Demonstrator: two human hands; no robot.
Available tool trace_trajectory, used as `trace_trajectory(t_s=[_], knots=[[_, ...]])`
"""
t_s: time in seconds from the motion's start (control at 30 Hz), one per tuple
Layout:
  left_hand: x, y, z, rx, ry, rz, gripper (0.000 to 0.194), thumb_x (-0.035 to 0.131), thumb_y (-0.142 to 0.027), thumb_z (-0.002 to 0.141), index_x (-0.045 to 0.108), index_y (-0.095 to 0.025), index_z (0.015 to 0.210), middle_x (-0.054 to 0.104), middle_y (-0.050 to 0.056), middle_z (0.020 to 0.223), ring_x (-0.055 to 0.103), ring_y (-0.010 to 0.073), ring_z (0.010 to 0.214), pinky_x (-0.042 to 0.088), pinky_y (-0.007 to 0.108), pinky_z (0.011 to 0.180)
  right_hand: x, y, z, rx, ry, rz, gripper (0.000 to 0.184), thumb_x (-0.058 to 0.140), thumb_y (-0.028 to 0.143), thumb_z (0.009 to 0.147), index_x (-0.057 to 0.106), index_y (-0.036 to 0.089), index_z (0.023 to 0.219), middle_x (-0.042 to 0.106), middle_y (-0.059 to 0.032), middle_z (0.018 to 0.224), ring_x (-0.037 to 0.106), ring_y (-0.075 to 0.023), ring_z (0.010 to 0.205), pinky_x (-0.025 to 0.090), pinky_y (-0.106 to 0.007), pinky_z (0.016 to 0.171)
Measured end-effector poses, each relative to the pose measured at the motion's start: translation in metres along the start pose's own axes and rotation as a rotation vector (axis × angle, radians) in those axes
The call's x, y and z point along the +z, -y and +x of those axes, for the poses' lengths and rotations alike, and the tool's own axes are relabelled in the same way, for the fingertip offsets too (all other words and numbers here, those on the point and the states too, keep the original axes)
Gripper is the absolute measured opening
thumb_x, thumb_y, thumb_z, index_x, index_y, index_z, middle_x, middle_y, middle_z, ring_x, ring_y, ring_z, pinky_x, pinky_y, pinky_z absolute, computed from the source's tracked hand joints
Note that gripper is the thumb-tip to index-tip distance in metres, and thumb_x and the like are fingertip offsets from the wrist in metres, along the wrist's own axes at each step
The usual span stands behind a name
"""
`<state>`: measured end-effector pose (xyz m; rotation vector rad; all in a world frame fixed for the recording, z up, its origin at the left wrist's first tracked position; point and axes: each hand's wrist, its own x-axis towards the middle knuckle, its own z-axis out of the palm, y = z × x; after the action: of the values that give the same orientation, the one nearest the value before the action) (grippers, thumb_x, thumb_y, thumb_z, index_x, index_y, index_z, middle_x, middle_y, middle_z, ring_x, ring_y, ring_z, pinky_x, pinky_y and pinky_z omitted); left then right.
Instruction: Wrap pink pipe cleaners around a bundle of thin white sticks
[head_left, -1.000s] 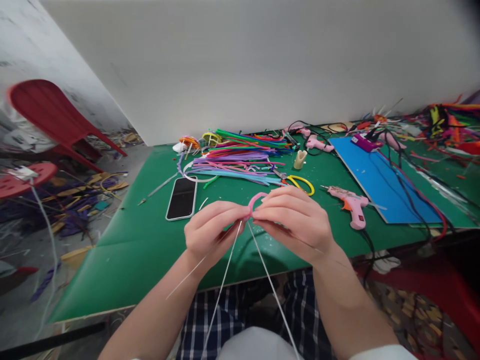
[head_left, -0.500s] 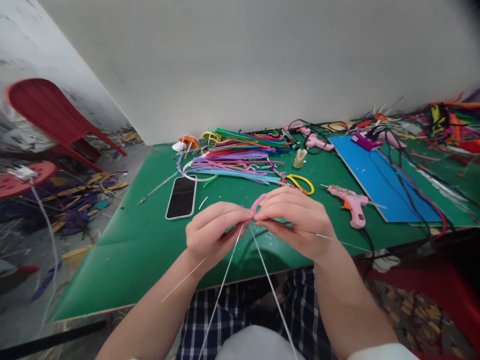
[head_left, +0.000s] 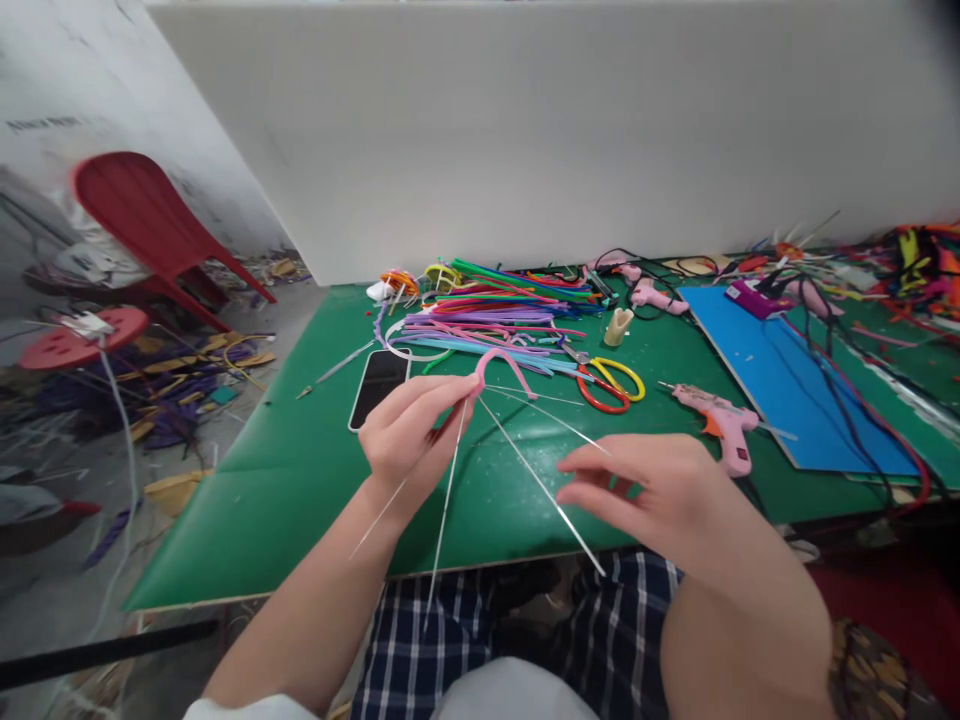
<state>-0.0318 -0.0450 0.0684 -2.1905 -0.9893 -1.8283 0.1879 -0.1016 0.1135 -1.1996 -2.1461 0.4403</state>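
Note:
My left hand (head_left: 416, 430) pinches a pink pipe cleaner (head_left: 516, 366) at one end. The rest of the pipe cleaner arches up and over to the right, its far end free. Several thin white wires (head_left: 523, 458) fan out from the pinched spot, toward my lap, to the right and back along my left forearm. How they are joined there is hidden by my fingertips. My right hand (head_left: 645, 490) is apart from the pipe cleaner, thumb and fingers separated. One wire's tip reaches close to its index finger; I see nothing held in it.
Beyond my hands lie a phone (head_left: 380, 385), several coloured pipe cleaners (head_left: 480, 332) and scissors (head_left: 604, 400) with red and yellow handles. To the right are a pink glue gun (head_left: 720, 422), a blue board (head_left: 795, 390) and trailing cables. A red chair (head_left: 150, 220) stands left.
My right hand has let go of the pink pipe cleaner and moved right and down, its fingers parting. My left hand keeps its pinch, and the pink arch now shows in full.

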Motion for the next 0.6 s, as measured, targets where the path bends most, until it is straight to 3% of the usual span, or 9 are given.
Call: trace_trajectory(t_s=[0.2,0.27,0.37,0.47,0.6], knots=[[0.006,-0.004,0.0,-0.19,0.069,-0.011,0.014,0.065,-0.011,0.07,0.068,-0.018,0.082,0.069,0.001,0.075,0.061,0.0102,0.063,0.047,0.02,0.057,-0.009,0.018,-0.01,0.282,-0.47,-0.007,0.01,0.059,0.03,0.078,0.066,0.025,0.073,0.064,0.0053,0.057,0.057,-0.0074,0.046,0.044,-0.017,0.042],[0.009,-0.006,-0.001,-0.217,0.107,-0.025,0.014,0.064,-0.01,0.071,0.068,-0.017,0.082,0.069,0.001,0.075,0.061,0.0099,0.065,0.048,0.02,0.06,-0.003,0.02,-0.008,0.203,-0.45,0.002,0.008,0.059,0.027,0.078,0.066,0.025,0.08,0.066,0.0052,0.062,0.059,-0.0075,0.048,0.046,-0.017,0.046],[0.012,-0.008,-0.003,-0.211,0.133,-0.065,0.015,0.064,-0.009,0.071,0.068,-0.017,0.083,0.069,0.002,0.077,0.061,0.0104,0.068,0.048,0.021,0.064,0.017,0.018,0.002,-0.051,-0.337,0.009,0.02,0.058,0.02,0.079,0.063,0.023,0.098,0.07,0.0028,0.079,0.063,-0.0081,0.061,0.051,-0.017,0.057],[0.012,-0.011,-0.006,-0.205,0.186,-0.112,0.019,0.063,-0.008,0.071,0.068,-0.017,0.087,0.069,0.003,0.082,0.062,0.0113,0.072,0.049,0.021,0.065,0.04,0.012,0.016,-0.151,-0.411,-0.048,0.021,0.057,0.014,0.079,0.063,0.018,0.099,0.07,-0.0005,0.089,0.065,-0.0082,0.074,0.051,-0.016,0.07],[0.009,-0.015,-0.005,-0.195,0.246,-0.155,0.02,0.062,-0.008,0.072,0.067,-0.017,0.088,0.069,0.003,0.081,0.062,0.0116,0.071,0.049,0.02,0.065,0.058,0.006,0.027,-0.225,-0.538,-0.119,0.013,0.057,0.011,0.077,0.065,0.015,0.088,0.07,-0.0035,0.082,0.065,-0.0094,0.075,0.05,-0.016,0.072]])
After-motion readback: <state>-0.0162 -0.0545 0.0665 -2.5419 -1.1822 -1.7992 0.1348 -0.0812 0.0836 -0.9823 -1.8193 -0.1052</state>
